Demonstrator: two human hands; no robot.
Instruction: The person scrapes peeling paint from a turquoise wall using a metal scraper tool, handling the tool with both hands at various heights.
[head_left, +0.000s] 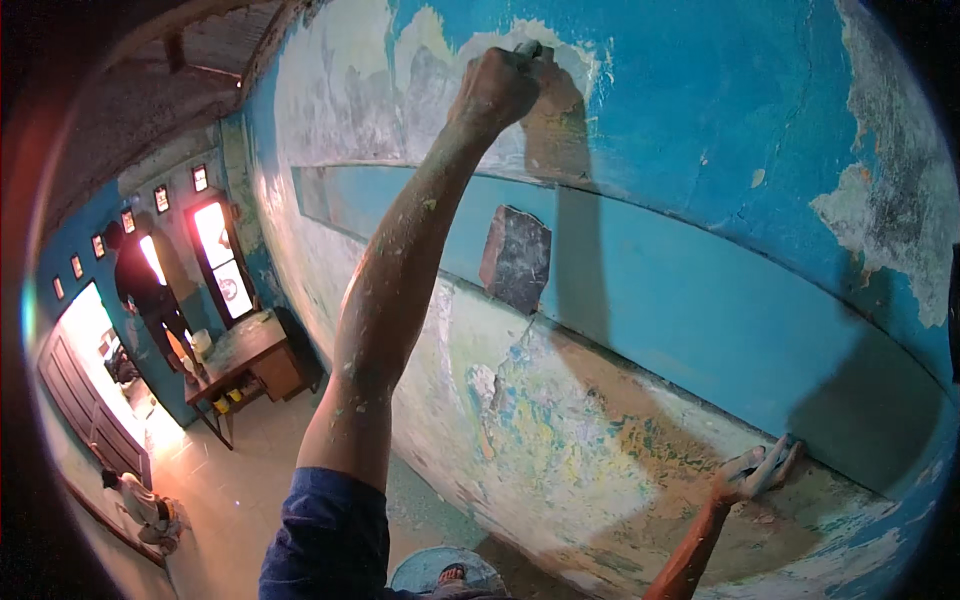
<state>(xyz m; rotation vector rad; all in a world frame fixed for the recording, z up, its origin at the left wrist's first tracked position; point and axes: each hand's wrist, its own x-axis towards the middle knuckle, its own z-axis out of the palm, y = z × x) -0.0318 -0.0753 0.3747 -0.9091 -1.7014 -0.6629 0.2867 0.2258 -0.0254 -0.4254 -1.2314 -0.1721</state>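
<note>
High on the blue painted wall (705, 97), my left hand (499, 86) is closed in a fist at a scraped pale patch (555, 34). A small greyish object (529, 49) seems to be in its grip; the fingers hide most of it, so its kind is unclear. Lower right, my right hand (759, 471) rests with spread, dusty fingers on the lower edge of a long light-blue recessed panel (690, 277). It holds nothing visible. Between the hands, a dark, broken-edged slab (517, 259) stands upright at the panel's lower edge. Paint flakes stick to my left forearm.
My bare foot stands on a round, pale-blue support (420, 570) below. At left, a person (150, 285) stands on a wooden desk (255, 341) beside a pale container (201, 341). Another person (142, 510) is low by the opposite wall, near an open door (94, 405).
</note>
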